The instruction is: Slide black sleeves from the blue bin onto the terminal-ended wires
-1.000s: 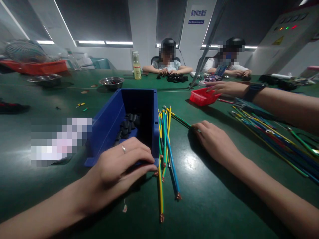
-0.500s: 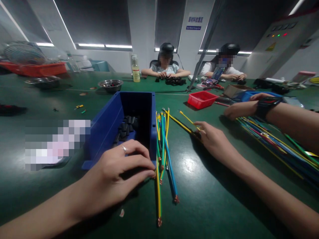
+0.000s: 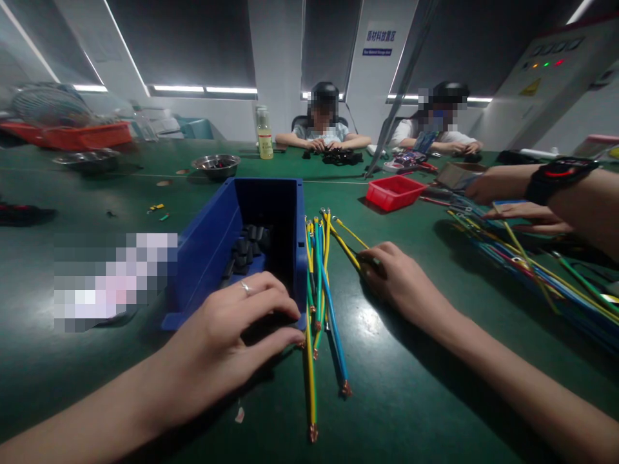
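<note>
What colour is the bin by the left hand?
The bin is dark blue, seen best in the head view.

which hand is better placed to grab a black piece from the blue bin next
Probably the left hand: it is at the front edge of the blue bin, close to the black pieces. The right hand is across the wires and appears to hold a yellow wire.

Far wall, R of ctr: sign reads 原材料放置区; Eng. line on blue strip below, too sm. to read in full. Far R cabinet: yellow triangular warning sign, symbol unclear. Far L-ctr bottle: label illeg.
</note>
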Available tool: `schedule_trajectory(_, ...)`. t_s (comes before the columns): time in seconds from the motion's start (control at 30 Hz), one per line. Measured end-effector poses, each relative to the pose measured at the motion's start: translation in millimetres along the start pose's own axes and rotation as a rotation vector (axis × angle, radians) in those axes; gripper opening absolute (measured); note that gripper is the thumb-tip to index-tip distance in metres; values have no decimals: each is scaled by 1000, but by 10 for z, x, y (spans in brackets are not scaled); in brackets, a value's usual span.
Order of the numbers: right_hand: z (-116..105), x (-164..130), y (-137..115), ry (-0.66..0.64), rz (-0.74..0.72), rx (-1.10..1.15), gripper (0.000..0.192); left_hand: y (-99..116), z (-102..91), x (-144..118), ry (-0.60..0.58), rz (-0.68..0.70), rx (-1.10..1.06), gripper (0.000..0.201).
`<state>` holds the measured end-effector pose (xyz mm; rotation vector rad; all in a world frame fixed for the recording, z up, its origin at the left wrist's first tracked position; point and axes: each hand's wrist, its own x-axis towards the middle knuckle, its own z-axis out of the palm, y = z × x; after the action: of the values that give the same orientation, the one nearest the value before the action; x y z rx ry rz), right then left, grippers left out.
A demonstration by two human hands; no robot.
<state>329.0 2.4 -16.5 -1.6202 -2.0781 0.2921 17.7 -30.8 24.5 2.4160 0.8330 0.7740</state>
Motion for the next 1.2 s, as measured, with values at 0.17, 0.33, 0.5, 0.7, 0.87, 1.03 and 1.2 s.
schedule_trajectory(0.17,103,-61,-213,-90,-186,81,33,-4,13,13,5,29,19,10)
schedule_trajectory(0.33,28,8,-107,-4,34,152,49,-20,17,-1,-12,21,14,10)
schedule_trajectory(0.5,-47,10,-119,-94,41,222,58,-32,19,4,-6,31,27,7)
schedule_trajectory(0.7,196,175,-318,13,-271,102,47,-12,42,11,25,83,101,7)
schedule_trajectory(0.87,434,439,-440,-149,-258,-31,67,2,76,2,67,145,184,8)
schedule_trajectory(1.03,229,410,-236,-344,-252,-99,76,6,104,14,98,178,233,8)
schedule_trajectory(1.2,111,372,-248,-357,-196,-183,80,26,129,25,145,223,301,7)
